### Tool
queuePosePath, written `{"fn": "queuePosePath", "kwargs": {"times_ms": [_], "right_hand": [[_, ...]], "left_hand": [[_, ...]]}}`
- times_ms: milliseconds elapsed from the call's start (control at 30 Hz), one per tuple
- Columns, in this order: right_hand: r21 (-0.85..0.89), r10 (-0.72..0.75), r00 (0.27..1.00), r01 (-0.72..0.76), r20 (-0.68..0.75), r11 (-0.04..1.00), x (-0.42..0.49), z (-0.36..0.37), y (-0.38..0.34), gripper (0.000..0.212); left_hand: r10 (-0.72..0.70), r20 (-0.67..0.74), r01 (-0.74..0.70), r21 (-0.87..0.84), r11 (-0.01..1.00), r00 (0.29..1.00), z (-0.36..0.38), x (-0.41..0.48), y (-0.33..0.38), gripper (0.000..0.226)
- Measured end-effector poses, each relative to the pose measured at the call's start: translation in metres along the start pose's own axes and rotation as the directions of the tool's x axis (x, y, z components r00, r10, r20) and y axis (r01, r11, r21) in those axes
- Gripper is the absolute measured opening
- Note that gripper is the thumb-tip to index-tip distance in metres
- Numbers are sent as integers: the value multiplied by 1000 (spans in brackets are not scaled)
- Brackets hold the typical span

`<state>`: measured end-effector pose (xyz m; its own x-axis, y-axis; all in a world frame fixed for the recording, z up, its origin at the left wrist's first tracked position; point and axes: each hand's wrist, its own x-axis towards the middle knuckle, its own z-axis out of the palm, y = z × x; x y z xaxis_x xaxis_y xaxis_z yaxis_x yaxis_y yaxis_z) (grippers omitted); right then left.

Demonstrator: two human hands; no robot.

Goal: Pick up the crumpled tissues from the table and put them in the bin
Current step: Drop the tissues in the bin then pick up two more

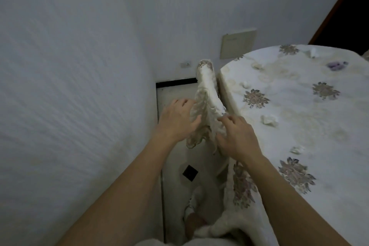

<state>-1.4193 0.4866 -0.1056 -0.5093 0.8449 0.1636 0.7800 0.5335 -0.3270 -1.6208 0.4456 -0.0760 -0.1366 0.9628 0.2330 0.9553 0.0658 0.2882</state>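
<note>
I stand in a narrow gap between a pale wall [69,86] on my left and a round worktop [225,78] on my right. The worktop is covered by a white tablecloth [299,118] printed with muted brown and grey flowers.

Both my bare arms reach forward. My left hand [177,120] and my right hand [235,136] are gripping a hanging flap of the tablecloth [205,98], which is lifted off the worktop's side into a raised, bunched ridge running away from me. My left hand's fingers curl onto the flap from the left side, and my right hand pinches the fabric from the right. More cloth hangs down below my right forearm.

The crumpled tissues lie on top of the worktop, none of them in my hands. One larger white wad [269,120] sits just right of my right hand. A smaller ball [245,84] lies farther away near the edge, another piece [297,149] sits closer to me, and one more [311,52] rests near the far rim.

Below, there is light floor tile [171,98] with a small dark square [190,172], and a wall socket [185,64] sits low on the far wall. A beige wall panel [237,45] hangs above the worktop's far edge.
</note>
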Motion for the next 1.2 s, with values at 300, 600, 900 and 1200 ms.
{"fn": "queuePosePath", "kwargs": {"times_ms": [300,600,900,1200], "right_hand": [[-13,176,984,-176,10,984,100,10,62,40],[10,507,855,-510,-111,860,84,-18,134,39],[54,843,506,-851,-183,522,12,-44,173,42],[112,981,192,-975,-24,193,-40,-8,185,42]], "left_hand": [[155,89,-147,-95,985,984,41,150,1,49],[460,199,-415,-229,880,865,98,223,71,49],[717,328,-599,-397,695,614,157,254,140,51],[804,451,-692,-434,577,387,228,278,146,45]]}}
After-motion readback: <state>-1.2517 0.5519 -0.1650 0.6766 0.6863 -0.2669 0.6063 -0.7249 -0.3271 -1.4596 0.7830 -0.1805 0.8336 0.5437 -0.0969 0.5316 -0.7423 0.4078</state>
